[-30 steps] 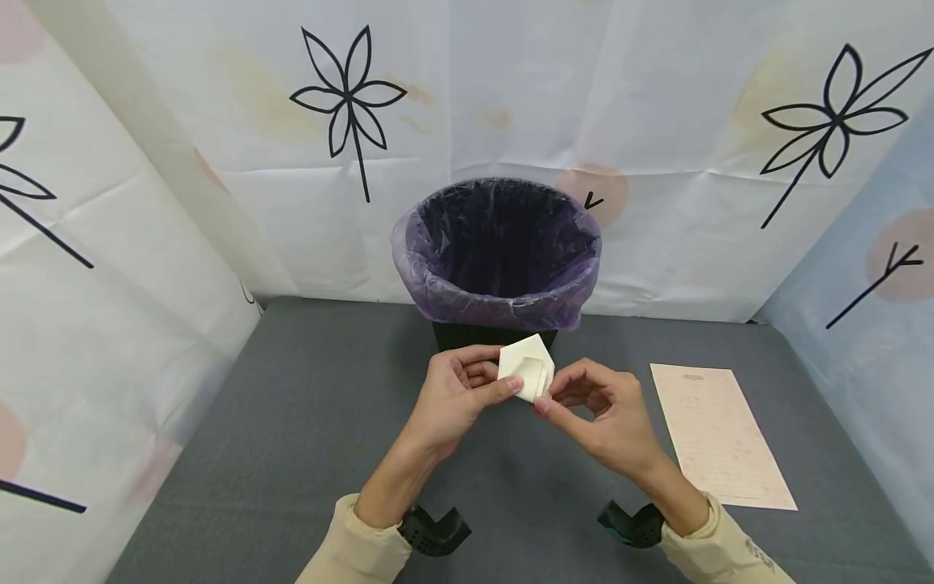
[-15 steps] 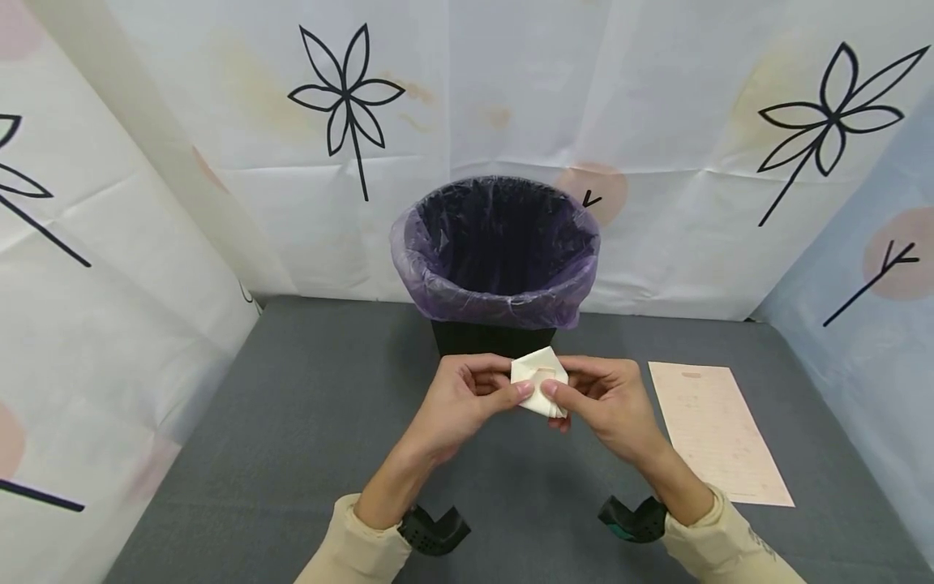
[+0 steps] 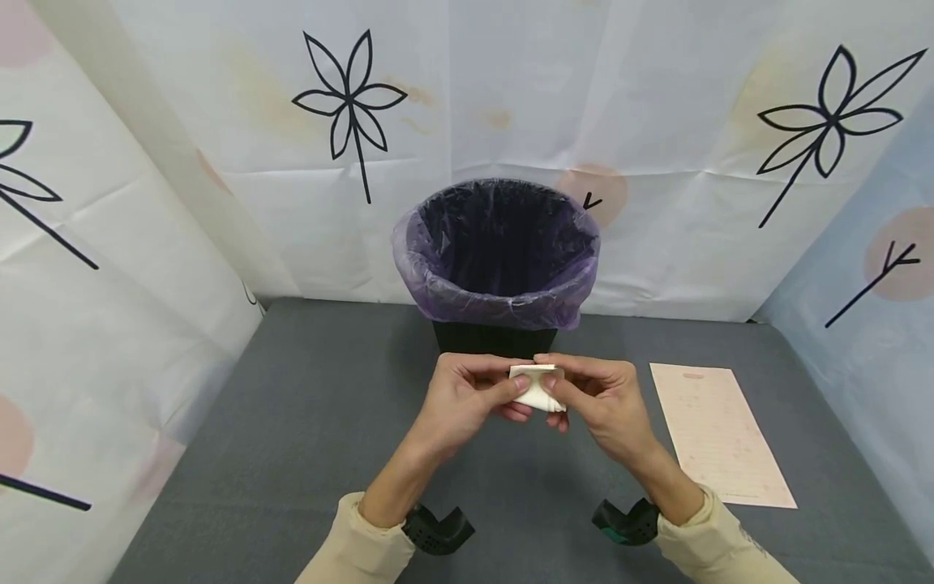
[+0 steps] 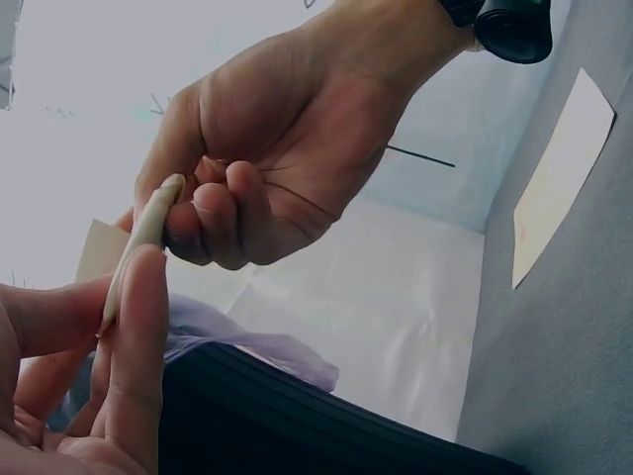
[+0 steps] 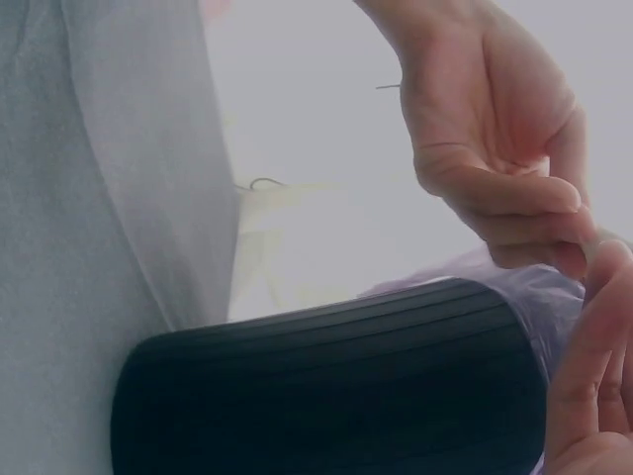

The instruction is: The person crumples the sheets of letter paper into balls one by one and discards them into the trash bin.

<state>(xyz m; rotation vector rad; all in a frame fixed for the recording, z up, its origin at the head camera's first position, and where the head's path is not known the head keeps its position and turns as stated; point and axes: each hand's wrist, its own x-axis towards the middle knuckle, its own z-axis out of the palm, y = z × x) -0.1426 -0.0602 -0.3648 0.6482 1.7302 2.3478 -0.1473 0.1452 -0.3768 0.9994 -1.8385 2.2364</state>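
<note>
I see the left hand (image 3: 467,399) and the right hand (image 3: 600,399) both pinching the small folded cream paper (image 3: 537,397), thumbs on its near face, other fingers behind and along its top edge. The left thumb covers its left part, the right thumb its right part, so it lies between the two grips, above the grey table (image 3: 306,438), on the near side of the purple-lined bin (image 3: 499,308). My left wrist view shows it nearly edge-on

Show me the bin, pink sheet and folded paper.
Bin (image 5: 326,391), right wrist view: dark ribbed side.
Pink sheet (image 3: 721,434), head view: printed middle.
Folded paper (image 3: 536,395), head view: near face.
</note>
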